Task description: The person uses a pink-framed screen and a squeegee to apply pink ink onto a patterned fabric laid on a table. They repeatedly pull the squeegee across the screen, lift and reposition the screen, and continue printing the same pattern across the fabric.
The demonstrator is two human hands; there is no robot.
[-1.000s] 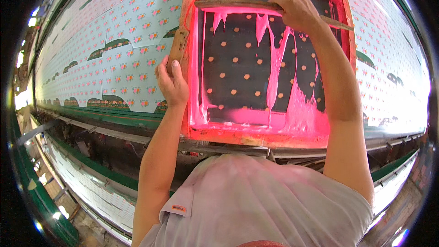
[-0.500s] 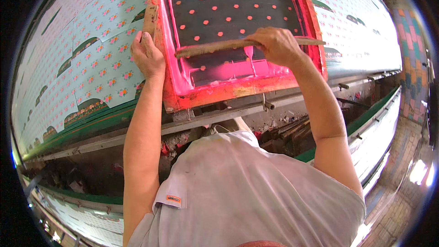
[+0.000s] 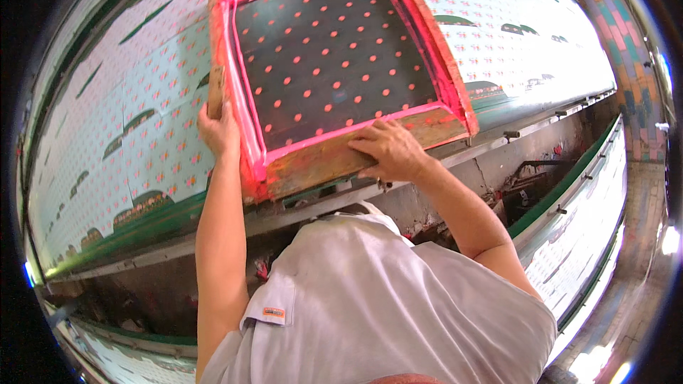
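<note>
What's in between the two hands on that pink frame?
In the head view, the frame's pink-stained wooden corner lies between the left hand and right hand, along with a strip of its near wooden rail.

printing screen (image 3: 334,64): square, wooden frame, pink-edged dark dotted mesh | lies before you on the printed cloth (image 3: 128,114) | shirt label (image 3: 273,312): small, orange-white, below the screen

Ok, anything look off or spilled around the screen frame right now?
Nothing stands out. The wooden screen frame lies flat on the printed fabric; pink ink stays inside its edges. Left hand grips its side, right hand its near rail.
</note>
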